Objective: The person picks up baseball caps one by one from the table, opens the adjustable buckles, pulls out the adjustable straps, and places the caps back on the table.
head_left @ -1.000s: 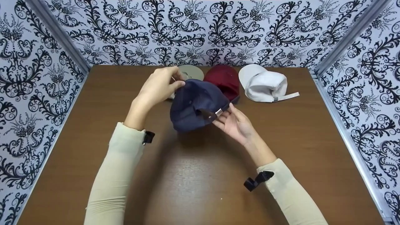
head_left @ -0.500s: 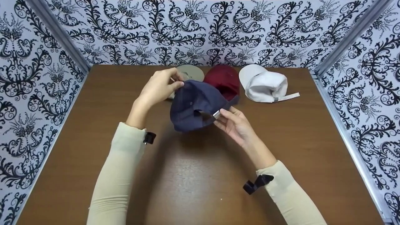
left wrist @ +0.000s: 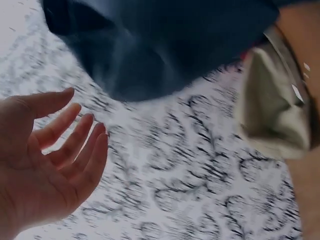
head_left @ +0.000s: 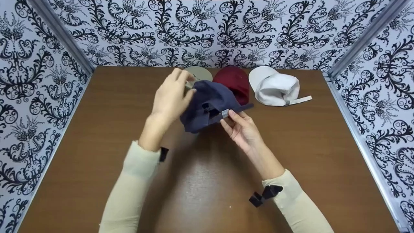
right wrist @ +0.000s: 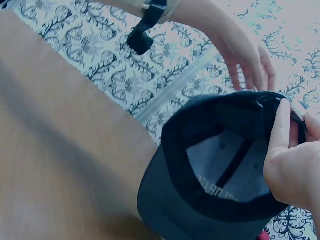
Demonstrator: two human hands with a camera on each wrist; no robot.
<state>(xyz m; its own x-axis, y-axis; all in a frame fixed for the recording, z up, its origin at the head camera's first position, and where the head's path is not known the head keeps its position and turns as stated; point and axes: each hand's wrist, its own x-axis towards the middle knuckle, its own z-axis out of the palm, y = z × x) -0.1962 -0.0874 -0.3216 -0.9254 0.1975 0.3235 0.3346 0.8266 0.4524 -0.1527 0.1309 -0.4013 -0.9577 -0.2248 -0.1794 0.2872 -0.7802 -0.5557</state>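
At the left side of the frame stands a white wall (head_left: 22,81) with curly black shapes. Next comes a pale sleeve (head_left: 124,197) with a black band (head_left: 164,154) by the cuff. Above it is the left grip (head_left: 170,98), a bare hand with loose, softly bent fingers. It holds nothing. The left wrist view shows a gap between it and the blue cap (head_left: 221,95), so it is near but not touching.

Near the back edge of the brown surface (head_left: 323,155), a green cap (head_left: 201,73) peeks out. Much of it is hidden.

Around the middle of the frame, the blue cap is up in the air, its back part facing the person. It is probably turned that way so the strap (head_left: 247,106) and silver buckle (head_left: 225,113) are easy to see and reach. A red cap (head_left: 234,82) lies behind it, partly covered from view.

Just right of the middle, the right grip (head_left: 244,131) is nearly closed. Its thumb and fingers pinch the strap by the buckle, and this seems to hold the blue cap up.

Farther right, a white cap (head_left: 278,87) lies flat. The three other caps make a row, maybe to leave room in front for both arms.
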